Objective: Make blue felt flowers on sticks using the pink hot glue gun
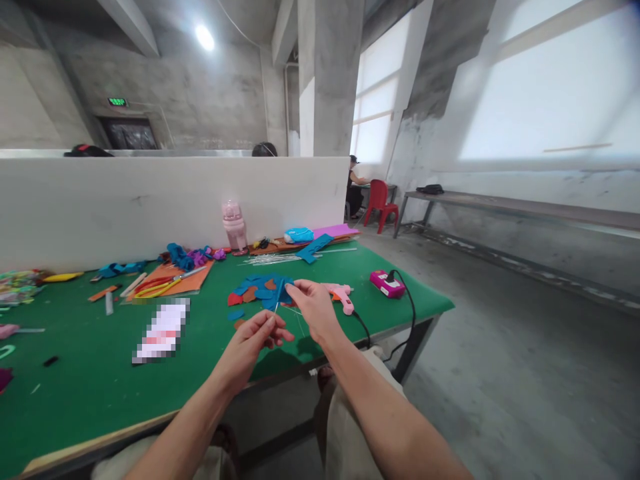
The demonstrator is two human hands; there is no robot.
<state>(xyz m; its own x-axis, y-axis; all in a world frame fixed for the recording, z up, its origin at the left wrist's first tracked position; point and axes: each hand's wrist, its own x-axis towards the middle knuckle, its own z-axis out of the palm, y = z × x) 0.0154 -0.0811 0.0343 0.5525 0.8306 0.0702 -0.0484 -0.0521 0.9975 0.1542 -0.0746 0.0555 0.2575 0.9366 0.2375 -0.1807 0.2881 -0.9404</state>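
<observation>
My left hand (260, 331) pinches the lower end of a thin pale wire (277, 307) above the green table. Higher up, the fingers of my right hand (311, 303) are closed on a small blue piece (281, 291) at the wire's top. Just behind both hands, blue, red and brown cut pieces (255, 291) lie in a loose pile. A pink glue gun (344, 298) rests on the table right beside my right hand, its tip partly showing.
A magenta power socket (387, 284) with a black cable sits near the right table edge. Wires (277, 259), a pink bottle (235, 228), yellow-handled pliers (155, 287) and orange sheets lie behind. A white partition (175, 200) borders the table's back.
</observation>
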